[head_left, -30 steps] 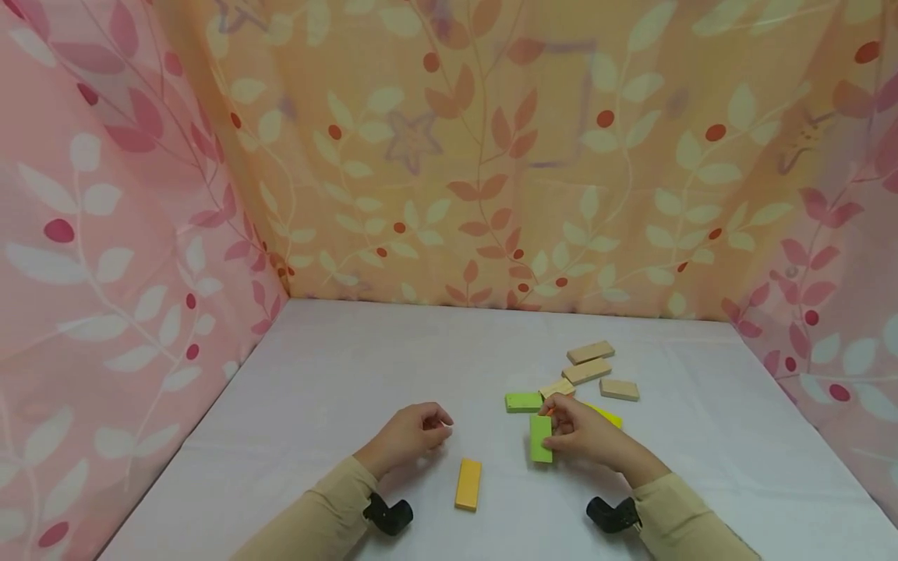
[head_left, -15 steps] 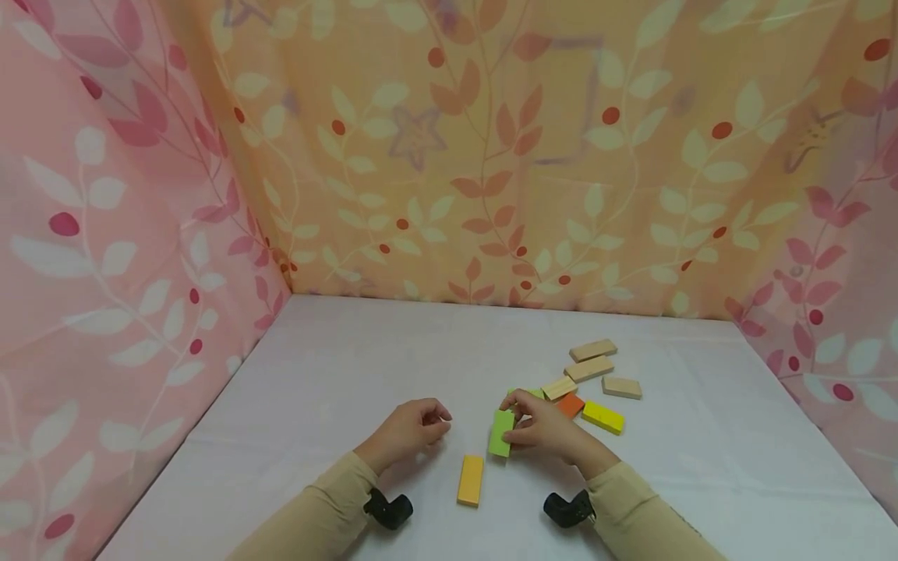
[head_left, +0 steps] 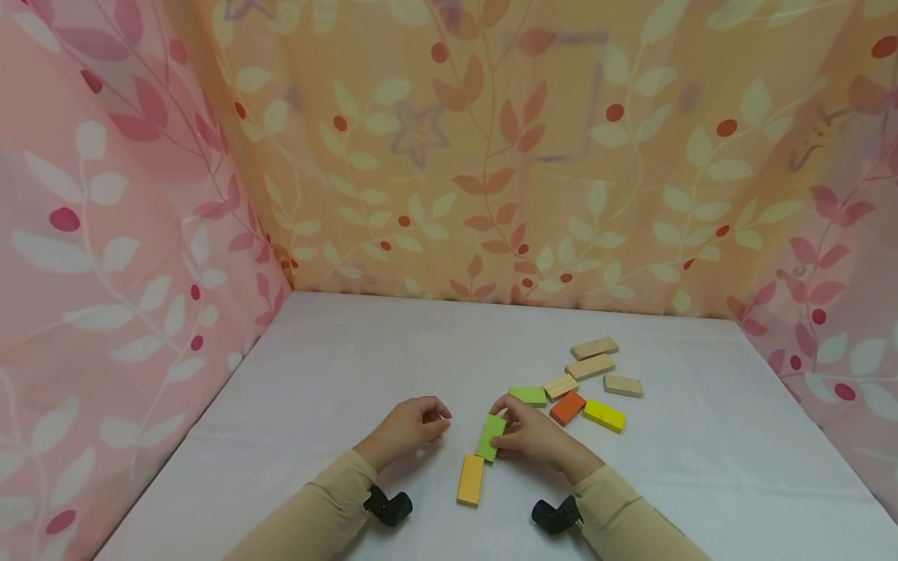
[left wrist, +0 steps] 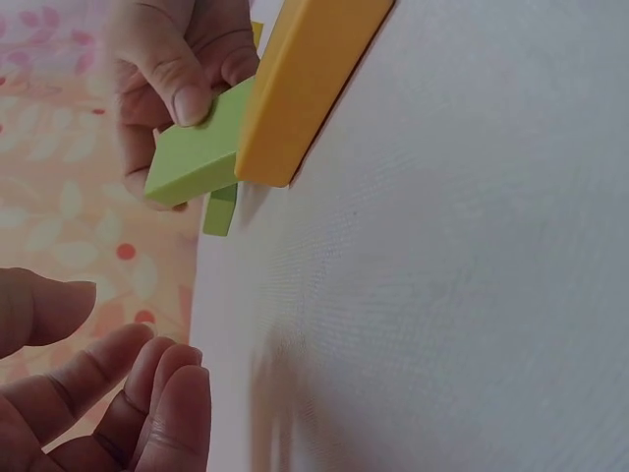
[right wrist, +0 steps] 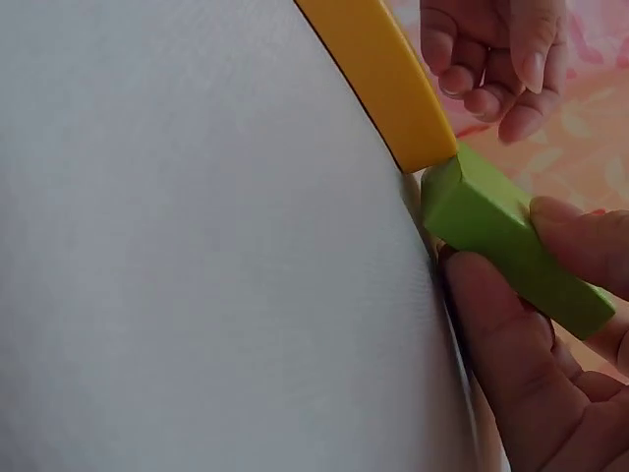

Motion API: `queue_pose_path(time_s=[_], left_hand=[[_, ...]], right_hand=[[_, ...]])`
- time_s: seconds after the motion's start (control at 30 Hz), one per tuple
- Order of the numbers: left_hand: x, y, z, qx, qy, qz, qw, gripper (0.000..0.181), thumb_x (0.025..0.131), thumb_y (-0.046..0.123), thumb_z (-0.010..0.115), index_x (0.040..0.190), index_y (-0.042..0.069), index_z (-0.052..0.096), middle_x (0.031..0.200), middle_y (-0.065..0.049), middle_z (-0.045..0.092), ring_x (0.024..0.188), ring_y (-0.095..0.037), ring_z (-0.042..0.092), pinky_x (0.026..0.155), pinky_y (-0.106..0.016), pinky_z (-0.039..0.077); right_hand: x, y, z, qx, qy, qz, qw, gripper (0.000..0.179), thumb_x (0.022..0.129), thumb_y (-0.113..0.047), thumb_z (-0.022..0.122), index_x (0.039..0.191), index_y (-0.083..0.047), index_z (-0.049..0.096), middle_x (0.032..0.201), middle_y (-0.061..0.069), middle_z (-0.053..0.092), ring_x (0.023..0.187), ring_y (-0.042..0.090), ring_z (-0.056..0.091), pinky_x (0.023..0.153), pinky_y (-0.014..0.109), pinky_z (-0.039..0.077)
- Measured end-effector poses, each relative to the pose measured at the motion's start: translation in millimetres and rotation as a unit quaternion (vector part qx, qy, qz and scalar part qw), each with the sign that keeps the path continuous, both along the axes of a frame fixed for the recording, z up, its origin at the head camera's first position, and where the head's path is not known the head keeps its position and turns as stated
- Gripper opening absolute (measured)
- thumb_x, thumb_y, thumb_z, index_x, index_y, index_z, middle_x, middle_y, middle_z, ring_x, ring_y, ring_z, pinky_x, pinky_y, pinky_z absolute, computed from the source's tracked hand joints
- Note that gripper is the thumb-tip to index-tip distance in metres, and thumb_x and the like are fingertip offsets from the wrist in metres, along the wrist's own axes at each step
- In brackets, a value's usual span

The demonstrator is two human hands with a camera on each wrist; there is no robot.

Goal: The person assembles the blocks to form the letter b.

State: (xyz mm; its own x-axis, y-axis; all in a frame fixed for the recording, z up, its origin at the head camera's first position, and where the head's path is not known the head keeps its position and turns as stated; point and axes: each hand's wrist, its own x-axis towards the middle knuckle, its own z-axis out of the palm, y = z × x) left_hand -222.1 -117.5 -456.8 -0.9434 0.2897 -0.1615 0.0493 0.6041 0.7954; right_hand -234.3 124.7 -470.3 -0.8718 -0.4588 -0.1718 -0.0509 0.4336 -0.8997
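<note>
My right hand [head_left: 536,438] pinches a light green wooden block [head_left: 489,438] between thumb and fingers, low over the table. The block's near end is right at the far end of an orange-yellow block [head_left: 471,481] lying flat; the right wrist view shows the green block [right wrist: 521,241] meeting that corner, slightly tilted. My left hand [head_left: 407,430] hovers to the left with loosely bent fingers and holds nothing; the left wrist view shows a gap between its thumb and fingers [left wrist: 147,393]. A second green block [head_left: 528,397] lies just beyond the right hand.
Right of centre lie an orange-red block [head_left: 567,407], a yellow block [head_left: 604,417] and several plain wood blocks [head_left: 591,367]. A white cloth covers the table [head_left: 351,351]. Patterned curtains [head_left: 393,195] stand at the back and both sides. Each wrist carries a black camera [head_left: 556,516].
My right hand has carried the green block leftward and brought it to the far end of the orange-yellow block. The left hand has stayed almost still.
</note>
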Motion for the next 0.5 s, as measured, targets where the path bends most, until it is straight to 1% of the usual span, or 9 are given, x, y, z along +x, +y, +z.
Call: queue_pose_path(time_s=[0.13,0.3,0.5], left_hand=[[0.3,-0.1,0.6,0.002,0.005,-0.003,1.0,0.009,0.087,0.022,0.062,0.094,0.016,0.061,0.077,0.001,0.057,0.067,-0.017,0.056,0.053,-0.027,0.044],[-0.3,0.5,-0.1,0.002,-0.002,0.001,1.0,0.009,0.087,0.022,0.062,0.094,0.016,0.061,0.076,0.0,0.056,0.066,-0.016,0.055,0.054,-0.028,0.044],[0.2,0.3,-1.9,-0.006,-0.004,0.002,1.0,0.008,0.087,0.023,0.062,0.093,0.018,0.061,0.075,0.001,0.056,0.064,-0.014,0.053,0.053,-0.027,0.044]], right_hand=[[-1.8,-3.6,-0.1,-0.001,0.001,-0.004,1.0,0.037,0.078,-0.016,0.072,0.108,-0.013,0.05,0.083,0.008,0.049,0.071,0.018,0.052,0.062,0.03,0.048],[-5.2,-8.3,0.0,0.001,0.007,0.011,0.9999,0.031,0.081,-0.014,0.069,0.107,-0.012,0.051,0.079,0.006,0.053,0.067,0.017,0.054,0.061,0.031,0.049],[-6.2,-10.9,-0.8,0.012,0.008,0.007,0.9999,0.03,0.079,-0.015,0.071,0.103,-0.009,0.053,0.083,0.006,0.055,0.069,0.017,0.056,0.062,0.031,0.05]])
